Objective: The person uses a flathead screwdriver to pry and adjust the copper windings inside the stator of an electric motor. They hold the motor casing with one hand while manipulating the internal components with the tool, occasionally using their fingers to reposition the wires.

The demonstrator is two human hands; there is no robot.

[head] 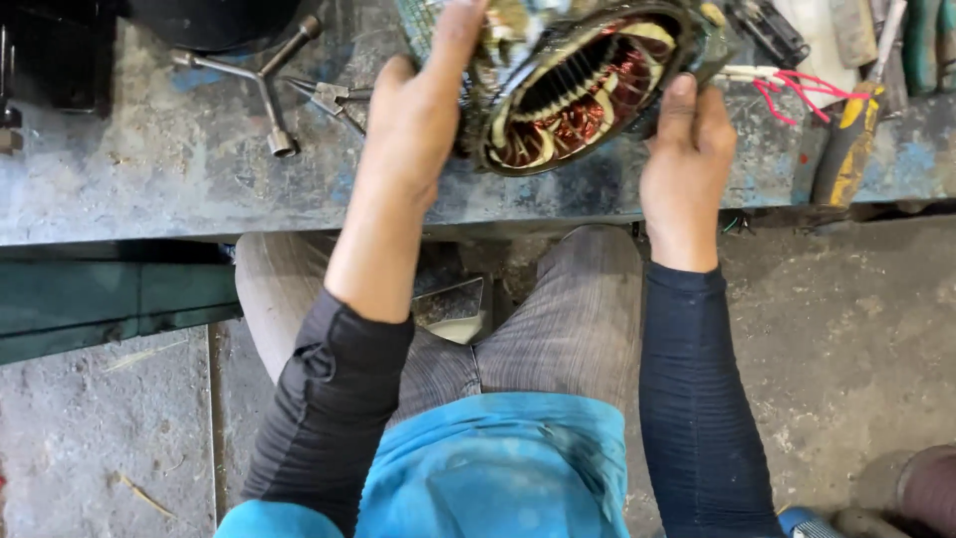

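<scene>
A round motor stator (583, 95) with copper windings and cream insulation strips rests tilted at the front edge of a worn blue-grey workbench (149, 189). My left hand (418, 110) grips its left side, fingers reaching up over the rim. On its right side my right hand (687, 149) holds the casing, thumb pressed against the edge. White and pink wires (787, 88) trail from the stator to the right.
A three-way socket wrench (261, 80) and pliers (324, 97) lie on the bench to the left. A yellow-and-black handled tool (846, 139) lies at the right. My knees are under the bench edge, with a concrete floor (856, 349) below.
</scene>
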